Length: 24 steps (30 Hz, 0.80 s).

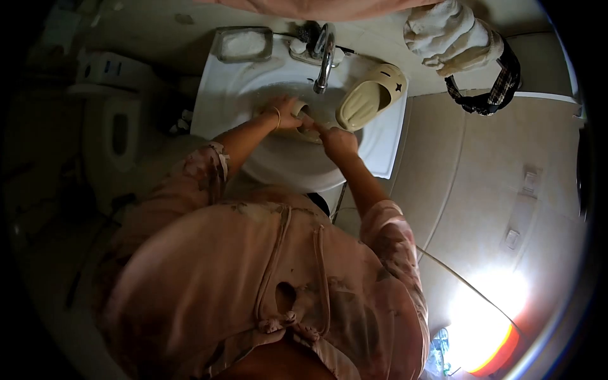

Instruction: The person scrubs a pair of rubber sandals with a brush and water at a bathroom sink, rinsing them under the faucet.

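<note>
Left hand [283, 115] grips a beige slipper [309, 135] down in the sink basin [288, 166]; right hand [340, 144] is bunched at its opening, can't tell if it's pinching anything. Looks like light, bendy foam, probably slick if wet, so I'd grab the side wall. The other slipper [360, 106] sits near the faucet [325, 58].

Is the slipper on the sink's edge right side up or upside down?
Right side up: the slipper has its footbed facing the camera.

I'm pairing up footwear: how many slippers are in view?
2: one slipper on the right side of the sink, the other slipper, partly hidden, in the basin under the left hand.
</note>
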Motion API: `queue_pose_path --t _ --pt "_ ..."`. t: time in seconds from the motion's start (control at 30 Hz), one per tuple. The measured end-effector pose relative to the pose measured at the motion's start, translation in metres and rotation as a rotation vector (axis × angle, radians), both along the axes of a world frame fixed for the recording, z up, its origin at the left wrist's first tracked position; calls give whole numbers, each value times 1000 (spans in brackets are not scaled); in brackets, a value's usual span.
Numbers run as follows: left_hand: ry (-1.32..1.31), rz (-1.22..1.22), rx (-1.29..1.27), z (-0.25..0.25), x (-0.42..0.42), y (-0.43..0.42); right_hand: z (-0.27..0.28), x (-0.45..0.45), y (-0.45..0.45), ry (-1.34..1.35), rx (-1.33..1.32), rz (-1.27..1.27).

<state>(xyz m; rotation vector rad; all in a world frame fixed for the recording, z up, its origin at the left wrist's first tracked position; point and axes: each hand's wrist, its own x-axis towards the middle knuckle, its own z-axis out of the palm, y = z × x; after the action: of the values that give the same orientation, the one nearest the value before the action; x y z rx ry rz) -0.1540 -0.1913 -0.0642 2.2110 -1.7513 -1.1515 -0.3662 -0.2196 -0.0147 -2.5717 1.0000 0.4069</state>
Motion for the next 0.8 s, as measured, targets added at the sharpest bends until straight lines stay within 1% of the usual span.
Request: queue_pose_path --t 0.07,0.1,0.17,0.2,0.27,0.33,0.4,0.43,0.5,0.53,0.6,0.63,0.73,0.77,0.8 --pt "88 39 -189 -29 -3 13 27 -28 -6 99 53 -55" --pt "131 63 -285 -37 -3 18 36 -47 -4 104 51 -67" --pt "164 34 -352 -40 -9 17 52 -78 -1 117 47 -85" --pt "180 15 -384 -42 -12 16 57 -70 -2 131 73 -85" --pt "203 -5 -344 -46 -17 8 63 -41 10 166 124 -99" --pt "211 -11 -314 -47 -15 -1 8 -6 11 212 24 -19" --pt "198 -31 -321 -40 -6 -2 3 35 8 110 75 -134" --pt "196 -50 -319 -37 -3 -2 0 38 3 80 75 -119" --pt "291 -2 -204 -30 -2 -2 -3 28 -4 35 81 -101" --pt "340 33 -150 -30 -2 -2 9 19 -4 48 114 -126" --pt "399 231 -269 -43 -2 22 44 -2 0 66 176 -168" --pt "426 334 -329 -49 -2 32 59 -15 1 146 189 -202" --pt "281 457 -181 -55 -4 37 73 -33 8 337 194 -227" --pt "280 497 -165 -57 -5 36 73 -34 10 389 192 -229" --pt "278 532 -152 -55 -8 31 68 -26 11 353 193 -215"
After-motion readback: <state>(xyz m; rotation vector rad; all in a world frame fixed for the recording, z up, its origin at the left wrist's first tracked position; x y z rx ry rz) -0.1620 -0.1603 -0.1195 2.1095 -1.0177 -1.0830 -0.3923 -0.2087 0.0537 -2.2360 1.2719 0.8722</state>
